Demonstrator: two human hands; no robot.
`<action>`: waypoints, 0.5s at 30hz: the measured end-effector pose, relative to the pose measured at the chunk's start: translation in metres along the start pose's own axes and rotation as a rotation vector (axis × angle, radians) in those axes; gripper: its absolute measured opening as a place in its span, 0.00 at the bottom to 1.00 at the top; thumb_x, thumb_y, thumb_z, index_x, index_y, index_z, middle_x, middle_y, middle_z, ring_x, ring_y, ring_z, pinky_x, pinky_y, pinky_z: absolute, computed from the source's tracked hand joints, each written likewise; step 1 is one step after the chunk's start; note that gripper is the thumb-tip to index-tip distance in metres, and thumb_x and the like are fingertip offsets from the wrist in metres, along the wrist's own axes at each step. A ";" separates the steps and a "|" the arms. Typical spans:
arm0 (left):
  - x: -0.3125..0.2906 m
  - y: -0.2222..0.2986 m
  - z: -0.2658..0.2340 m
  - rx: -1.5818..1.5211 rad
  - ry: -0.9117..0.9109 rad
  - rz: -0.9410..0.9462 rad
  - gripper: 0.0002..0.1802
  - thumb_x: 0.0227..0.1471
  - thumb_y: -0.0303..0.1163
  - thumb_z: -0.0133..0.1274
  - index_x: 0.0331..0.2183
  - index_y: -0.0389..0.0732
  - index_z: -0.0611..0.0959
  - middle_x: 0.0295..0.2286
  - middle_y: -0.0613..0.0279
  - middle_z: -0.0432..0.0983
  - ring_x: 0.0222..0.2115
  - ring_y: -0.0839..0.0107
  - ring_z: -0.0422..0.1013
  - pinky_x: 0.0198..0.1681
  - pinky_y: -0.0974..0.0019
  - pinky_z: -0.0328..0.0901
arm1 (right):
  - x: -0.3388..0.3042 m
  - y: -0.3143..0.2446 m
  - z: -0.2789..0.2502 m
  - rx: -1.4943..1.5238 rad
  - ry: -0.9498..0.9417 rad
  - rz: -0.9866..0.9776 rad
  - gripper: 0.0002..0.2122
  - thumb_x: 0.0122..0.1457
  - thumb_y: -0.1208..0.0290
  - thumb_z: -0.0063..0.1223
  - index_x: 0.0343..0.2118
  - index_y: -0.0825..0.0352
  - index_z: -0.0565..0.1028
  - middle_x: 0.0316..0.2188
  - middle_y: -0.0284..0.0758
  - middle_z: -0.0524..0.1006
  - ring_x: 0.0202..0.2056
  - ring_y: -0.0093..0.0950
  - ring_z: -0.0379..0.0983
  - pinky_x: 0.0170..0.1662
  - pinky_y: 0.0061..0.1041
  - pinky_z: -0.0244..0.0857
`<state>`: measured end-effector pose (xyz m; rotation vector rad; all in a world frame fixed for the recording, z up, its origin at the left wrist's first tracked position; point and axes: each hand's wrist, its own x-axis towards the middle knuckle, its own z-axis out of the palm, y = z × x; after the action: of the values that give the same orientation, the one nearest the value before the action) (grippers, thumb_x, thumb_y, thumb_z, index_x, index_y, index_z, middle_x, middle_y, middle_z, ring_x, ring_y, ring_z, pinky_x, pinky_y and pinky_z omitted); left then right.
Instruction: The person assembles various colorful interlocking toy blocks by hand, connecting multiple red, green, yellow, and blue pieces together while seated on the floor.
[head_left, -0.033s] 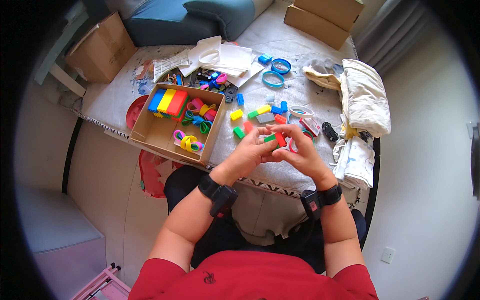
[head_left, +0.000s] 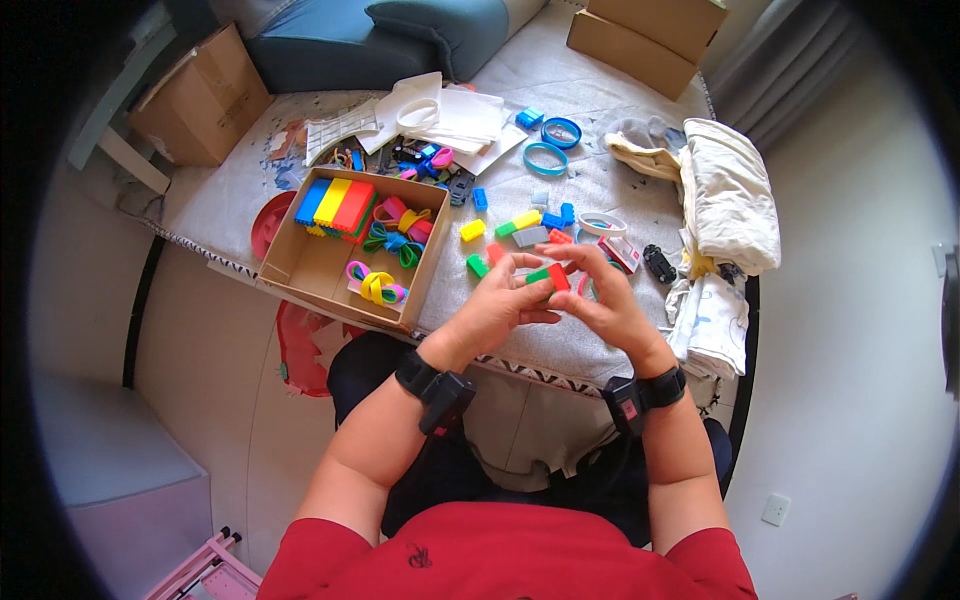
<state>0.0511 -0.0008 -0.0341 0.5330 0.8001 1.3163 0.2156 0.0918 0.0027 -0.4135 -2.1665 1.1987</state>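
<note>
Just above the table's near edge, my left hand (head_left: 500,302) pinches a green toy brick (head_left: 538,275) between thumb and fingers. A red toy brick (head_left: 559,277) sits at that brick's right end; whether the two are locked together is hard to tell. My right hand (head_left: 612,305) curves around the red brick from the right, its thumb at the lower side and its index finger raised above. On the cloth beside my left fingers lie another green brick (head_left: 477,266) and a light red brick (head_left: 496,254). Beyond are a yellow brick (head_left: 472,231) and a grey brick (head_left: 531,236).
Left of my hands, an open cardboard box (head_left: 294,266) holds stacked coloured bricks and tied bands. Blue rings (head_left: 546,157), white papers (head_left: 465,118) and a keyboard (head_left: 340,130) lie farther back. A black toy car (head_left: 659,263) and folded cloth (head_left: 728,190) are at the right.
My right index finger has lifted slightly away from the red brick. The bricks and my left hand have shifted slightly left.
</note>
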 end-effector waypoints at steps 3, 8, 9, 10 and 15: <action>-0.001 0.011 -0.007 0.093 0.017 -0.005 0.24 0.58 0.33 0.54 0.53 0.40 0.65 0.43 0.58 0.74 0.41 0.68 0.76 0.40 0.67 0.73 | 0.009 0.009 -0.009 -0.044 0.054 0.126 0.16 0.55 0.67 0.60 0.46 0.65 0.74 0.45 0.38 0.76 0.48 0.36 0.69 0.50 0.31 0.63; -0.002 0.018 -0.002 0.097 -0.011 0.077 0.23 0.58 0.32 0.55 0.53 0.40 0.69 0.40 0.60 0.75 0.40 0.68 0.77 0.36 0.69 0.72 | 0.018 0.041 -0.006 -0.689 0.149 0.014 0.10 0.52 0.71 0.59 0.38 0.63 0.76 0.37 0.40 0.75 0.43 0.41 0.68 0.49 0.37 0.61; -0.002 0.017 -0.002 0.104 0.004 0.058 0.21 0.57 0.32 0.56 0.50 0.41 0.71 0.38 0.61 0.75 0.38 0.70 0.77 0.34 0.72 0.71 | 0.020 0.043 -0.002 -0.765 0.142 0.000 0.10 0.51 0.72 0.59 0.37 0.63 0.76 0.36 0.40 0.75 0.42 0.41 0.68 0.48 0.38 0.61; -0.003 0.016 -0.002 0.111 0.017 0.038 0.19 0.57 0.32 0.57 0.48 0.41 0.72 0.37 0.62 0.75 0.36 0.72 0.77 0.32 0.74 0.70 | 0.022 0.044 0.001 -0.764 0.140 -0.004 0.10 0.51 0.72 0.59 0.37 0.63 0.76 0.36 0.40 0.75 0.42 0.41 0.68 0.48 0.38 0.61; 0.008 0.003 -0.010 0.192 0.031 0.050 0.14 0.54 0.33 0.60 0.40 0.42 0.74 0.32 0.66 0.75 0.28 0.80 0.73 0.25 0.79 0.62 | 0.026 0.050 0.011 -0.825 0.104 0.025 0.07 0.48 0.75 0.58 0.32 0.63 0.75 0.33 0.40 0.74 0.40 0.40 0.67 0.45 0.39 0.62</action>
<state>0.0420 0.0064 -0.0396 0.6900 0.9495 1.3034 0.1877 0.1251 -0.0343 -0.8148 -2.4812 0.2235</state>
